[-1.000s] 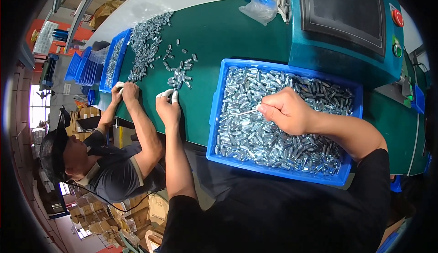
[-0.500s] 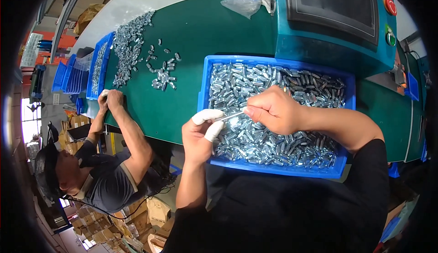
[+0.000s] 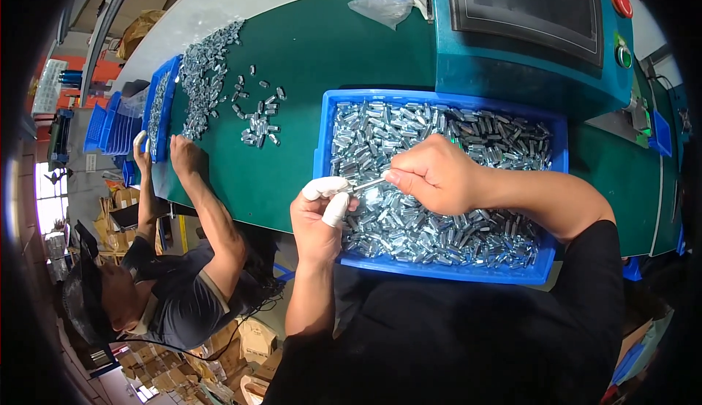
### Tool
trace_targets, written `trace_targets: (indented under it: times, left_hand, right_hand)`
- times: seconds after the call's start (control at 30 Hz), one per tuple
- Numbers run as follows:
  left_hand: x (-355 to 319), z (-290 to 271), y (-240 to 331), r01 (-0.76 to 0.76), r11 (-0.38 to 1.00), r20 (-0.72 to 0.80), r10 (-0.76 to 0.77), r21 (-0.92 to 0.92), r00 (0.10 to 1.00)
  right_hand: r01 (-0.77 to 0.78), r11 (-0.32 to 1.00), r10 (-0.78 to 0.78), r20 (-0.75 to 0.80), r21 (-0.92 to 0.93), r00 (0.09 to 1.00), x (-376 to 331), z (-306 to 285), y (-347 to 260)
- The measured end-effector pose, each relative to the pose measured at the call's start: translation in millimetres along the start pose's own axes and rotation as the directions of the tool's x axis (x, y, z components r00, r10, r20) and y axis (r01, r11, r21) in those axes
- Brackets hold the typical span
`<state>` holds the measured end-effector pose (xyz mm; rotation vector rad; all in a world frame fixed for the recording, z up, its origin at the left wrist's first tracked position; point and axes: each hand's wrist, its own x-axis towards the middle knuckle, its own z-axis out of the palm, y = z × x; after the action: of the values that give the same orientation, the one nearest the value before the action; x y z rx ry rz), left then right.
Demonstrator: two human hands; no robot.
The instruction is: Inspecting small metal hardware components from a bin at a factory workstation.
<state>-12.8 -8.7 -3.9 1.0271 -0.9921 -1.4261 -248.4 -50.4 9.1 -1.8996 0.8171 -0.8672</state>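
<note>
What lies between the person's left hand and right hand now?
In the head view, a thin metal rod spans the gap from the right hand toward the left hand, with metal parts in the blue tray beneath.

"Where was the bin?"
"On the tabletop, near right, holding small parts; a machine stood beyond."
"And far left?"
"A loose pile, right of another bin."

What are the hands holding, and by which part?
Right hand: a thin metal rod, pinched between thumb and forefinger toward its right end. Left hand is at the other end; its hold, if any, is hidden.
</note>
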Motion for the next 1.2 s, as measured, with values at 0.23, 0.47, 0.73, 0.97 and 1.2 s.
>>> trace_targets:
  times: [0.23, 0.47, 0.73, 0.97, 1.2]
  left_hand:
    - [-10.9, 24.8, 2.9, 0.039, 0.987, 0.133, -0.06, 0.158, 0.989]
    - [-16.6, 25.2, -8.8, -0.189, 0.958, 0.182, 0.151, 0.214, 0.972]
    - [-4.2, 17.4, 1.8, -0.235, 0.869, 0.231, 0.145, 0.436, 0.962]
    - [33.8, -26.1, 14.7, -0.386, 0.626, 0.297, 0.247, 0.678, 0.922]
    - [102.8, -107.3, -6.0, -0.006, 0.106, -0.04, 0.432, 0.994, 0.901]
  right_hand:
    - [0.251, 0.921, -0.257, 0.021, -0.299, 0.966, -3.4, 6.8, -2.2]
    - [-0.159, 0.959, 0.104, 0.232, 0.236, 0.967, -3.1, 5.6, -11.2]
    - [-0.02, 1.0, 0.021, 0.142, -0.008, 0.99, -2.4, 2.7, -5.1]
    - [-0.047, 0.992, 0.056, -0.08, 0.114, 0.995, 1.9, -14.3, -5.7]
    - [-0.025, 0.993, 0.028, -0.024, 0.112, 0.999, -0.1, -3.6, -2.7]
